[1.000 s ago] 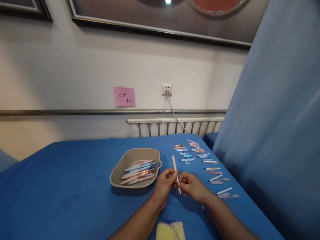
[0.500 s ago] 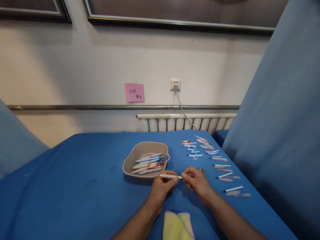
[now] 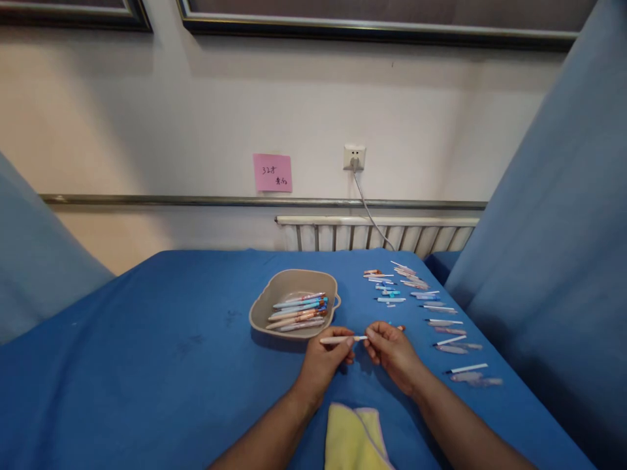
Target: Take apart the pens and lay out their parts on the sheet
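My left hand (image 3: pixel 326 359) is closed round a cream pen barrel (image 3: pixel 334 340) that lies level, its end pointing right. A thin white pen refill (image 3: pixel 361 337) sticks out of that end. My right hand (image 3: pixel 392 356) pinches the refill's outer end between thumb and fingers. Just behind the hands stands a taupe basin (image 3: pixel 259 320) with several assembled pens (image 3: pixel 296 313) lying in it, some pale blue, some cream. Small brown and blue pen parts (image 3: pixel 399 328) show partly behind my right hand.
Several groups of loose pen parts (image 3: pixel 467 376) lie along the right side of the blue-covered table (image 3: pixel 147 365). A folded yellow cloth (image 3: pixel 350 437) is at the front edge. Blue curtains (image 3: pixel 553 248) hang at both sides. A socket with a plugged cord (image 3: pixel 354 158) is on the wall.
My right hand has shifted slightly away from the left, and more of the white refill shows between barrel and fingers. The whole view has moved a little.
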{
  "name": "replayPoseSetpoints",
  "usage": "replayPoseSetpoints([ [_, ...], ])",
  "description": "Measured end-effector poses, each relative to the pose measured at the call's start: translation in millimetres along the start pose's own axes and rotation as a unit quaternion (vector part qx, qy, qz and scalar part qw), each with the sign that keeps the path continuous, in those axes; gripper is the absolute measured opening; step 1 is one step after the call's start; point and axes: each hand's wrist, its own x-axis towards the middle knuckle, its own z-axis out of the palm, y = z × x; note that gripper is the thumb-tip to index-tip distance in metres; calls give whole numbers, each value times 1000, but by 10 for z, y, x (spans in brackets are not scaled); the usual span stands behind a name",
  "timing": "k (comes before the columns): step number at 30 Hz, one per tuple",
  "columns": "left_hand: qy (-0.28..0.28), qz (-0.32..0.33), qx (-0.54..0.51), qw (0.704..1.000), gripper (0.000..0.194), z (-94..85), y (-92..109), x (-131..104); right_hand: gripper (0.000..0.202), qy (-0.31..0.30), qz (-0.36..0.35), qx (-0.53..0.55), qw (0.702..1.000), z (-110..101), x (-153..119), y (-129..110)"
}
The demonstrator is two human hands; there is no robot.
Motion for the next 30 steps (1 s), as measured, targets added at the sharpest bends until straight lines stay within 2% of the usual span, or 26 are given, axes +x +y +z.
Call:
replayPoseSetpoints([
  [4, -4, -8, 26, 1000, 34, -22, 3, 34, 31, -17, -4, 38, 999, -47, 9, -48],
  [9, -47, -21, 8, 999, 38, 1, -29, 27, 30, 15, -21, 27, 999, -138, 57, -88],
  [16, -107, -53, 16, 993, 35, 66, -113, 31, 33, 1, -15, -51, 999, -232, 117, -54],
  [22, -170, -58, -2, 984, 35, 79, -157, 34, 33, -18, -9, -93, 995, -223, 115, -19],
  [25, -182, -78, -12, 980, 31, 68, -153, 43, 35, -39, -13, -142, 989, -183, 101, -3],
  [30, -176, -105, -47, 978, 29, 44, -104, 73, 39, -30, -24, -177, 983, -199, 93, -83],
])
